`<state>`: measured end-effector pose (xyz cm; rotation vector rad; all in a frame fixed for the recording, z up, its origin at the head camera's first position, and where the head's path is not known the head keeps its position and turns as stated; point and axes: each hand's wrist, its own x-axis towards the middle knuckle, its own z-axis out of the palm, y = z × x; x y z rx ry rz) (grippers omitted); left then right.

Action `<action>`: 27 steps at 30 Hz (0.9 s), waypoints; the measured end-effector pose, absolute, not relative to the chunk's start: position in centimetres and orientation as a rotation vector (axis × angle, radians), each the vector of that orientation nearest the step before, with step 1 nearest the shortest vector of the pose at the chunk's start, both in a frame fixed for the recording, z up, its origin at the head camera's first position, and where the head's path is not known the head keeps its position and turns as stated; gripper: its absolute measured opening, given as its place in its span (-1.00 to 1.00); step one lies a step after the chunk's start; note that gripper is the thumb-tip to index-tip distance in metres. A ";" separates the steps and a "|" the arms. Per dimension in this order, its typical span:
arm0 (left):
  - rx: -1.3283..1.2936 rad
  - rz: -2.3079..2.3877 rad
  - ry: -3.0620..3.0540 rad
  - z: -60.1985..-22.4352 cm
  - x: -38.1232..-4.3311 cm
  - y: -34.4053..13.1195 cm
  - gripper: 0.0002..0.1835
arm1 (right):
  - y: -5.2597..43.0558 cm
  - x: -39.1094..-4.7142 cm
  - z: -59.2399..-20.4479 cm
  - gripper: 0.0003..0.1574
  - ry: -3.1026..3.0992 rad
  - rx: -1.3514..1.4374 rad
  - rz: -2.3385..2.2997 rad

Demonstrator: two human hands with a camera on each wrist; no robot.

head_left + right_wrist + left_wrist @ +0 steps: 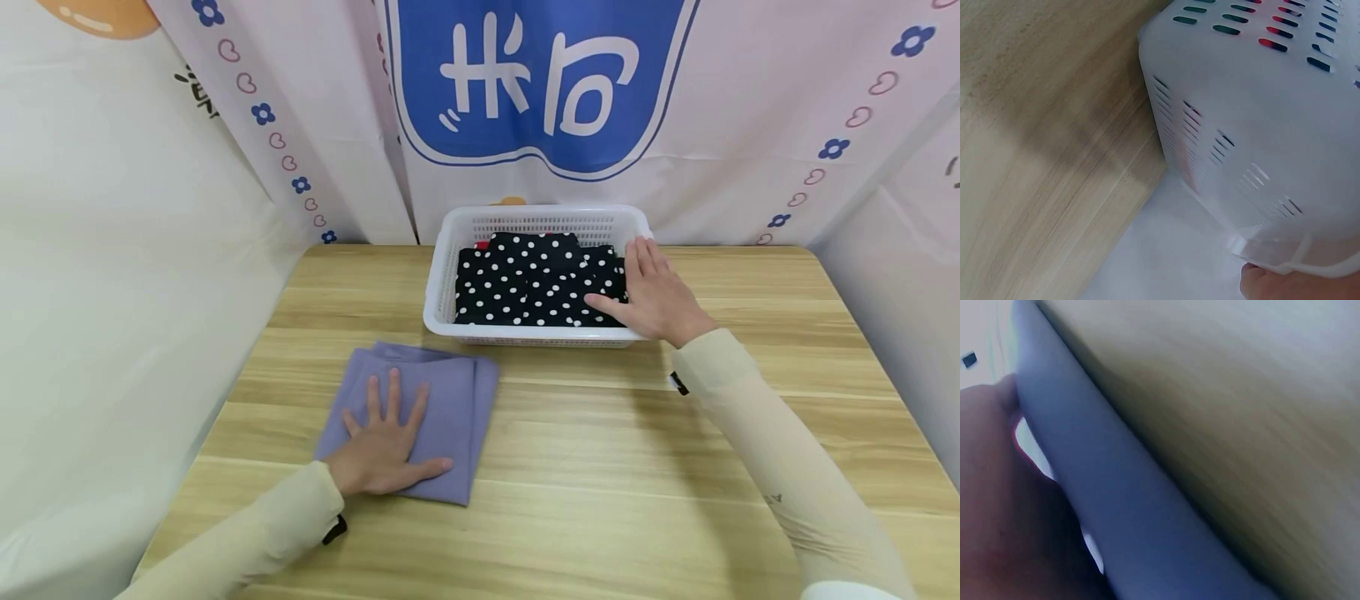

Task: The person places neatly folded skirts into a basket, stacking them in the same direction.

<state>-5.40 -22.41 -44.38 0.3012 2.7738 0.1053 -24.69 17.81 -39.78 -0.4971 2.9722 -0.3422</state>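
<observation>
In the head view a folded purple cloth [442, 392] lies on the table at the left. My left hand [385, 446] rests flat on it, fingers spread and straight. Its thick folded edge [1110, 462] crosses the left wrist view beside the blurred hand [1010, 506]. A white perforated plastic basket [536, 333] stands at the back of the table. Inside sits folded black cloth with white dots [517, 279]. My right hand [660, 300] lies over the basket's right rim with straight fingers, its thumb reaching over the dotted cloth. Only part of that hand [1297, 284] shows in the right wrist view.
The wooden table [592, 475] runs back to a white curtain [742, 150] with a blue emblem [540, 83]. Bits of red [482, 245] show behind the dotted cloth in the basket. White sheeting [127, 275] hangs along the left side.
</observation>
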 end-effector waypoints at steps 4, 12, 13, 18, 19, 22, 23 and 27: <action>0.303 0.113 2.733 -43.9 -5.5 -20.0 0.20 | 17.8 -24.7 -39.8 0.46 2.974 -0.497 -0.334; 0.433 0.169 2.711 -42.4 -5.7 -14.8 0.01 | 17.9 -24.7 -39.9 0.45 2.979 -0.504 -0.328; 0.465 0.167 2.711 -42.2 -5.8 -14.2 -0.01 | 17.9 -24.7 -39.9 0.45 2.979 -0.502 -0.330; 0.605 0.194 2.684 -41.5 -6.2 -11.9 -0.02 | 18.0 -24.7 -39.9 0.44 2.978 -0.497 -0.331; 0.625 0.209 2.675 -41.4 -6.4 -11.6 -0.01 | 18.0 -24.7 -39.9 0.44 2.978 -0.496 -0.335; 0.660 0.288 2.661 -41.1 -6.9 -11.3 -0.03 | 17.9 -24.7 -39.8 0.40 2.984 -0.505 -0.383; 0.668 0.323 2.670 -41.1 -7.1 -11.4 -0.04 | 17.9 -24.6 -39.8 0.38 3.003 -0.513 -0.414; 0.631 0.536 2.699 -40.7 -7.8 -12.9 -0.13 | 18.0 -23.7 -39.3 0.19 3.087 -0.514 -0.606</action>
